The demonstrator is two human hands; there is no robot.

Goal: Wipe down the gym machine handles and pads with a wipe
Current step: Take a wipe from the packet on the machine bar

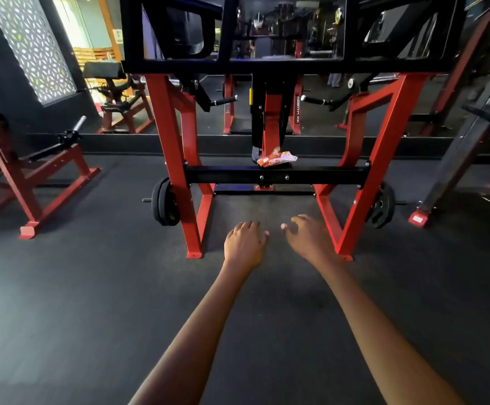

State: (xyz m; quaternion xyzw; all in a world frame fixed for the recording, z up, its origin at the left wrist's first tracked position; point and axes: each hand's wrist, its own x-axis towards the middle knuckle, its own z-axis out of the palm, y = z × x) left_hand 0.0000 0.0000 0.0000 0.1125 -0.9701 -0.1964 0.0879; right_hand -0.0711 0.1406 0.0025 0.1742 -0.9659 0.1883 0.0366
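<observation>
A red-framed gym machine (176, 159) stands ahead of me with black upper arms and two black handles, the left handle (224, 101) and the right handle (315, 100). An orange and white wipe packet (277, 158) lies on the machine's black crossbar (223, 174). My left hand (245, 244) and my right hand (311, 236) reach forward side by side above the floor, below the crossbar. Both are empty with loosely spread fingers. Neither touches the machine or the packet.
Weight plates hang low on the machine's left side (164, 201) and right side (381, 207). Another red machine (30, 182) stands at the left, a dark rack (466, 147) at the right. A mirror wall (319, 112) runs behind. Dark rubber floor (91, 302) spreads below.
</observation>
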